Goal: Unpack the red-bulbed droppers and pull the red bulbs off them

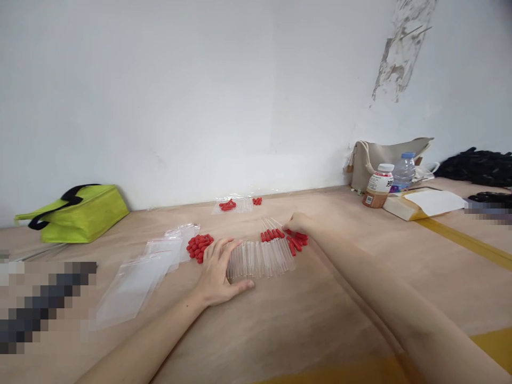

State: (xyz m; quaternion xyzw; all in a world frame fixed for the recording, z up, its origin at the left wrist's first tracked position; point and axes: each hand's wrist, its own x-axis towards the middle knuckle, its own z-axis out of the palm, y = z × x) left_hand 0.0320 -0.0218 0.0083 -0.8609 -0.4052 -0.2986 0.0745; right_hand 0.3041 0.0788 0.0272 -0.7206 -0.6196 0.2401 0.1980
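Note:
My left hand rests with fingers and thumb spread around the left end of a row of slim clear tubes lying side by side. A pile of red bulb-like caps sits just beyond its knuckles. Above the row, several red caps with thin pale stems lie lined up, stems pointing away. My right hand is closed in a pinch by the end of that line; what its fingertips grip is hidden. More loose red caps lie beneath and beside it.
Clear zip bags overlap on the left, near a lime-green bag. Small bags with red pieces lie by the wall. At right stand a bottle, a clear bottle and a beige bag. Brown paper covers the table.

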